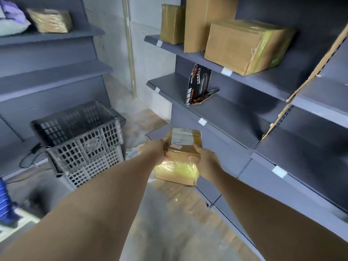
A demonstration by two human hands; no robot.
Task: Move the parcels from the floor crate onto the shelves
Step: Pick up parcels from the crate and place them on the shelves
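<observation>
To the left of the hands and a little beyond them, a grey lattice floor crate [79, 140] stands on the floor; its inside looks dark and what it holds cannot be told. Beyond and to the right of the hands rise grey shelves [235, 117]. On the shelf above the hands a black printed packet [199, 85] leans upright. Higher still sit a large taped carton [246, 46], a tall plain box [199, 23] and a slim wrapped box [172, 23]. Far up to the left, another wrapped parcel [49, 20] rests on a separate shelf.

The tape-wrapped parcel [180, 157] with a white label is gripped between both hands: the left hand [157, 151] clasps its left side, the right hand [204, 159] its right side with the thumb on top. It is held in the air just in front of the lowest shelf's edge.
</observation>
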